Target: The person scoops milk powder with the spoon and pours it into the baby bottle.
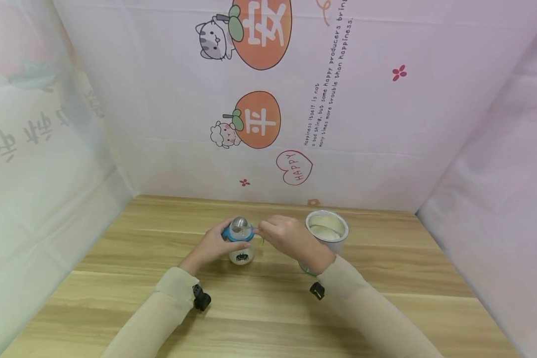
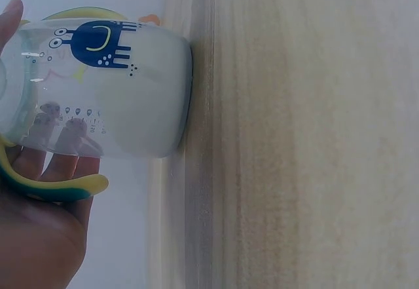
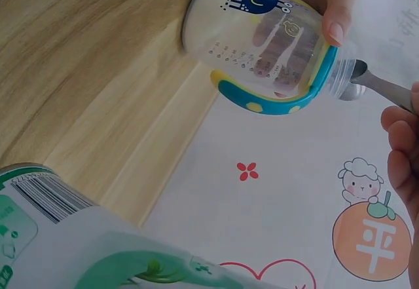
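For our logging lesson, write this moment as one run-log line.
left hand: holds bottle; right hand: holds spoon at bottle mouth; can: open, right of bottle

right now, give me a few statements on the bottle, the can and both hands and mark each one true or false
1. The left hand holds the bottle. True.
2. The right hand holds nothing. False: it holds a metal spoon, whose bowl is at the bottle's mouth.
3. In the head view, the can stands to the right of the bottle. True.
4. The bottle lies on its side. False: it is held roughly upright.
5. A dark blue cartoon animal is printed on the bottle. True.
6. The can is covered by a lid. False: its top is open, showing pale contents.
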Demonstrator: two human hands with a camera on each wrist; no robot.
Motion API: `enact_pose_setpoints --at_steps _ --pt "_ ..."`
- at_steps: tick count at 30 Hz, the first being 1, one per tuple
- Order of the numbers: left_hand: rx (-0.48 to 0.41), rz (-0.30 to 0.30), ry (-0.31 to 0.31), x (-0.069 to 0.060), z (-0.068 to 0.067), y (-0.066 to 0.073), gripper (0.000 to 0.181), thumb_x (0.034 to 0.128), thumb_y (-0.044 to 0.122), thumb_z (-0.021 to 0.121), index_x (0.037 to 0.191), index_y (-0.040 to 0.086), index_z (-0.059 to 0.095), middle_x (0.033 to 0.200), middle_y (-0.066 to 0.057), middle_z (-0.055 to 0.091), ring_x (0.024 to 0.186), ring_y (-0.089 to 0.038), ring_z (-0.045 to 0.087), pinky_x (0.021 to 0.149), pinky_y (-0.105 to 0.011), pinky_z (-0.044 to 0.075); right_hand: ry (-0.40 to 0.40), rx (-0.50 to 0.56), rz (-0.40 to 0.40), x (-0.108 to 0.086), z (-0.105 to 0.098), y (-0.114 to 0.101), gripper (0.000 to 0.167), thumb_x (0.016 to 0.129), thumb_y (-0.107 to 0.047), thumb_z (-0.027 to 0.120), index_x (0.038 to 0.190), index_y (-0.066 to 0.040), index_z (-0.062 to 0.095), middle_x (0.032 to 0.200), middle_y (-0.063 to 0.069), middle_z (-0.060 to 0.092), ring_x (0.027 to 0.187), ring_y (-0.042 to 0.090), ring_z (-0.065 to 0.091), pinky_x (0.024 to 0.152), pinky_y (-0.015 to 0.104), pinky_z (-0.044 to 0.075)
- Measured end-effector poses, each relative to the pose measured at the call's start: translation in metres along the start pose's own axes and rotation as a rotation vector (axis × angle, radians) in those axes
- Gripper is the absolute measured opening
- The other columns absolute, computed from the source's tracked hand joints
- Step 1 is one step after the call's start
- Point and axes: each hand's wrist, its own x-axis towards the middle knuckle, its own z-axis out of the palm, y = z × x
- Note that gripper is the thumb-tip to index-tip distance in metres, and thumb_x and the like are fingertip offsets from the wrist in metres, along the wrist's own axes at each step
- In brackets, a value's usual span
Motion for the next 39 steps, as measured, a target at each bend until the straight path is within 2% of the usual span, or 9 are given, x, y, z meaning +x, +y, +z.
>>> enact_pose_setpoints --at_steps 3,6,17,24,27,30,33,39 --pt "-0.006 0.011 -0.004 0.0003 0.0001 -0.0004 0.077 0.0803 0.040 0.085 0.146 0.027 0.049 0.132 -0.002 0.060 0.119 -0.024 0.058 0.099 -0.049 0.048 -0.016 -0.013 0.000 -0.0002 -0.0007 0.0008 0.019 0.103 -0.024 0.060 0.091 -0.009 0.064 0.069 -0.005 0.056 0.057 0.004 0.047 0.052 0.012 0.044" --pt "-0.011 0.011 -0.007 0.0006 0.0002 -0.0014 0.075 0.0804 0.040 0.085 0.145 0.029 0.050 0.131 -0.002 0.061 0.118 -0.023 0.059 0.098 -0.048 0.049 -0.027 -0.018 -0.006 -0.0004 -0.0010 0.0011 0.015 0.100 -0.021 0.066 0.090 -0.009 0.064 0.068 -0.005 0.057 0.057 0.004 0.048 0.052 0.012 0.044" --pt "-0.006 0.014 -0.008 0.0014 0.0003 -0.0031 0.078 0.0804 0.041 0.085 0.147 0.027 0.048 0.133 -0.002 0.060 0.119 -0.024 0.058 0.098 -0.049 0.048 -0.027 -0.015 -0.013 -0.0025 -0.0016 0.0009 0.019 0.102 -0.022 0.062 0.088 -0.009 0.063 0.066 -0.006 0.054 0.056 0.004 0.045 0.052 0.012 0.042" --pt "0.007 0.007 0.004 0.0022 -0.0003 -0.0041 0.077 0.0781 0.041 0.087 0.145 0.027 0.051 0.129 -0.001 0.062 0.116 -0.023 0.059 0.098 -0.049 0.047 0.010 -0.018 -0.014 -0.0041 -0.0007 0.0019 0.024 0.105 -0.026 0.056 0.090 -0.009 0.065 0.069 -0.005 0.058 0.058 0.004 0.049 0.054 0.013 0.045" --pt "0.000 0.013 -0.006 0.0019 0.0000 -0.0038 0.078 0.0792 0.041 0.086 0.146 0.026 0.049 0.129 -0.001 0.062 0.116 -0.023 0.059 0.099 -0.049 0.048 0.031 0.028 0.031 -0.0047 -0.0009 0.0019 0.022 0.104 -0.024 0.059 0.091 -0.008 0.067 0.072 -0.004 0.062 0.061 0.005 0.055 0.057 0.014 0.048" --pt "-0.006 0.016 -0.013 0.0011 0.0004 -0.0032 0.078 0.0804 0.042 0.085 0.147 0.026 0.048 0.127 -0.002 0.063 0.115 -0.023 0.060 0.098 -0.049 0.048 0.044 0.114 0.112 -0.0042 -0.0010 0.0018 0.015 0.099 -0.019 0.066 0.089 -0.008 0.068 0.073 -0.003 0.064 0.062 0.006 0.057 0.058 0.014 0.049" --pt "-0.003 0.009 -0.010 0.0001 0.0006 -0.0016 0.080 0.0808 0.043 0.084 0.149 0.026 0.046 0.127 -0.003 0.063 0.114 -0.023 0.061 0.096 -0.049 0.049 0.053 0.204 0.200 -0.0030 -0.0015 0.0021 0.012 0.095 -0.012 0.071 0.085 -0.009 0.066 0.069 -0.005 0.059 0.058 0.004 0.051 0.054 0.014 0.044" --pt "0.013 -0.024 0.003 -0.0003 0.0001 0.0012 0.084 0.0791 0.045 0.085 0.151 0.027 0.044 0.130 -0.004 0.061 0.117 -0.026 0.059 0.098 -0.051 0.048 0.055 0.362 0.381 -0.0002 -0.0032 0.0027 0.020 0.100 -0.019 0.064 0.081 -0.012 0.066 0.063 -0.010 0.053 0.050 0.002 0.040 0.044 0.017 0.035"
